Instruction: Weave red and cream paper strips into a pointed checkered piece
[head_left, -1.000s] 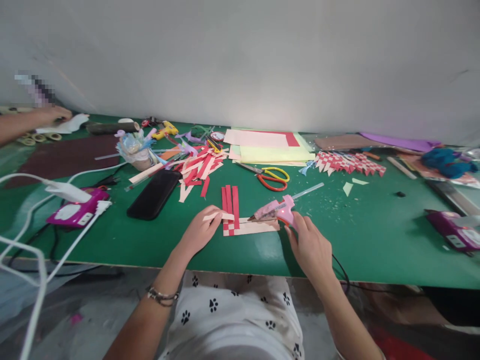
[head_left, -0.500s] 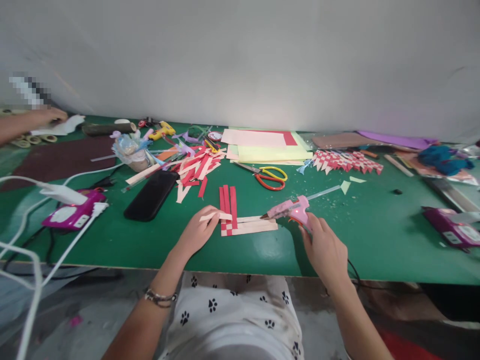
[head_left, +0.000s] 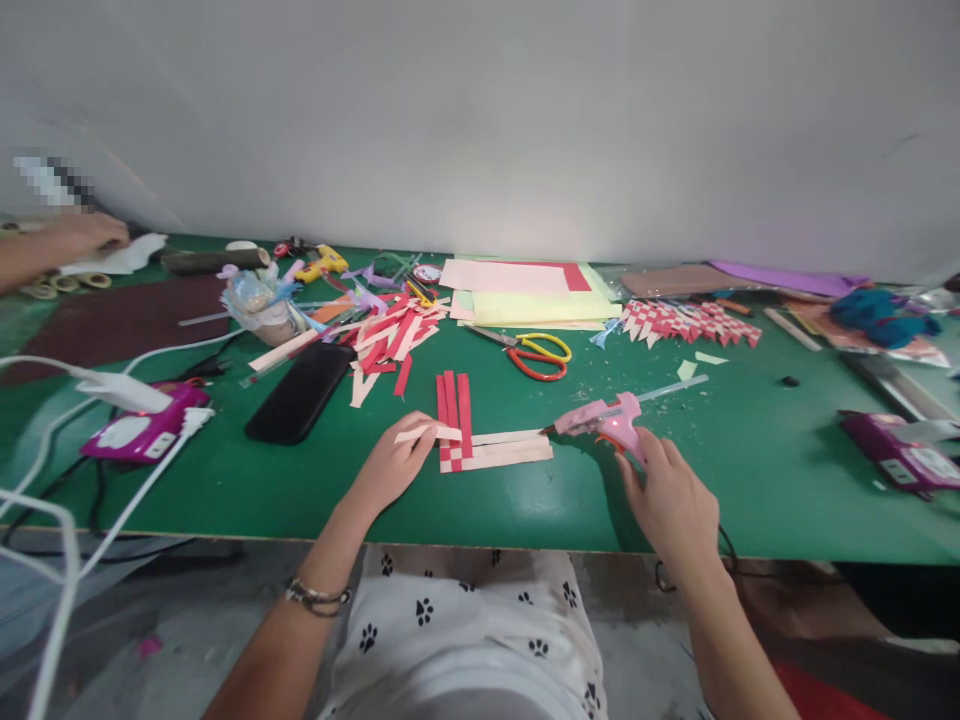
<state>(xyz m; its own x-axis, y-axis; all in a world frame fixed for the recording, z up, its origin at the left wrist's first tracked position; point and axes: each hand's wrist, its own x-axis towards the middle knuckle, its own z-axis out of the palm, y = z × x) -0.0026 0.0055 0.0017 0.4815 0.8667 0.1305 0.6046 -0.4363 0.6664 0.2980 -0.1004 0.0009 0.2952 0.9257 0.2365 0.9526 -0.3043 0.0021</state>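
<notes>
My right hand point(head_left: 675, 495) grips a pink hot glue gun point(head_left: 604, 420) by its handle, a clear glue stick jutting from its back. The nozzle is at the right end of the pale paper strips point(head_left: 514, 455). These strips cross red paper strips point(head_left: 452, 405) in an L shape, with a small woven check at the corner. My left hand point(head_left: 397, 465) pinches a short pale paper strip point(head_left: 427, 434) over the red strips, its fingers beside the woven corner. The fingertips partly cover the strip.
Red-and-yellow scissors point(head_left: 538, 357) lie behind the strips. A black phone point(head_left: 300, 392) and a heap of cut strips point(head_left: 397, 335) are to the left. Purple power sockets point(head_left: 150, 425) stand at the left, with white cables. Another person's hand point(head_left: 94, 235) is at the far left.
My right hand has drawn the glue gun to the right, its nozzle going along the pale strip to its right end. My left hand stays nearly still.
</notes>
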